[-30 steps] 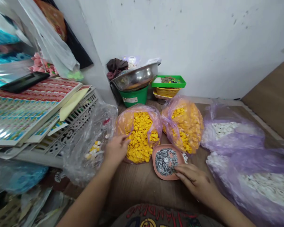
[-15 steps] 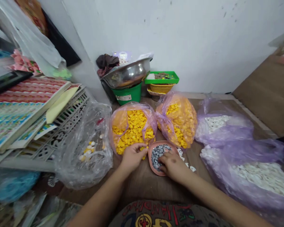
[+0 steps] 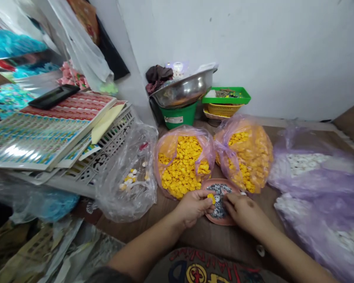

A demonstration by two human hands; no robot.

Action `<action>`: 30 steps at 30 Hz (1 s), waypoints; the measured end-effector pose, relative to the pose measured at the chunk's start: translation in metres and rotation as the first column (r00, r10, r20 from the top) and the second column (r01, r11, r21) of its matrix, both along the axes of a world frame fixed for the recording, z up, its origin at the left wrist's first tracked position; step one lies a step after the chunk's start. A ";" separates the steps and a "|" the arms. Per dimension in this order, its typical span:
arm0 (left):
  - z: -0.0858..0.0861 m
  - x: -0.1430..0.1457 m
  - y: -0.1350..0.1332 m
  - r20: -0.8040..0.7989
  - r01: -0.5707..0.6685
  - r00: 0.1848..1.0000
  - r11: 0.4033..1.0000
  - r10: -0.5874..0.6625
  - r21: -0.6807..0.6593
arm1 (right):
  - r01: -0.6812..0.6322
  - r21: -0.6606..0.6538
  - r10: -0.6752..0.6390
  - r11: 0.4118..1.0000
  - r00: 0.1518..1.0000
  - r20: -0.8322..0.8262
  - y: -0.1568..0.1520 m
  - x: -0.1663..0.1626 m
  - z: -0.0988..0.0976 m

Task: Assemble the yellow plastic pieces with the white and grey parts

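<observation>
My left hand (image 3: 196, 208) pinches a small yellow plastic piece (image 3: 211, 197) between thumb and fingers, over the left side of a pink dish (image 3: 222, 221). The dish holds many tiny grey and black bits (image 3: 220, 212). A small white piece (image 3: 217, 199) shows just beside the yellow one. Over the dish's right side, my right hand (image 3: 244, 210) has its fingertips pressed together; whatever they hold is too small to make out. Behind the dish stand an open purple bag of yellow pieces (image 3: 183, 167) and a second bag of yellow pieces (image 3: 247, 157).
Purple bags with white pieces (image 3: 306, 163) lie at the right. To the left are a clear plastic bag (image 3: 126, 200), a grey crate (image 3: 85, 173) and printed sheets (image 3: 47, 133). A metal bowl (image 3: 188, 88) on a green bucket (image 3: 181, 116) stands near a green tray (image 3: 244, 96).
The view has swung left. My left hand has moved from the yellow bag's front edge to the dish, with the yellow piece in it. My right fingers have lifted from among the bits.
</observation>
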State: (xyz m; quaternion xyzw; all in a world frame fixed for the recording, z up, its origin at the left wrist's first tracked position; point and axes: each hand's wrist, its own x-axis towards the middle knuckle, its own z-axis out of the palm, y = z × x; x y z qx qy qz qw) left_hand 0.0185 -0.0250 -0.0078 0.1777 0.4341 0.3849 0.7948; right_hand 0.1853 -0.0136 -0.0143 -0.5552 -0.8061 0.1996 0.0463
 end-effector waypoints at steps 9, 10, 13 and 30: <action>-0.005 0.010 0.001 0.080 0.088 0.992 0.993 -0.094 0.073 | 0.120 0.239 0.050 0.964 0.797 -0.601 0.000 0.002 0.011; -0.005 0.011 0.000 0.085 0.090 0.992 0.992 -0.097 0.086 | 0.106 0.255 0.083 0.961 0.770 -0.632 0.000 -0.001 0.013; -0.006 0.014 0.000 0.084 0.092 0.991 0.990 -0.102 0.111 | 0.080 0.282 0.134 0.956 0.735 -0.664 0.000 -0.008 0.014; -0.018 0.018 0.003 0.133 0.078 0.987 0.993 -0.090 0.093 | -0.181 0.345 0.334 0.921 0.824 -0.459 0.005 -0.003 0.021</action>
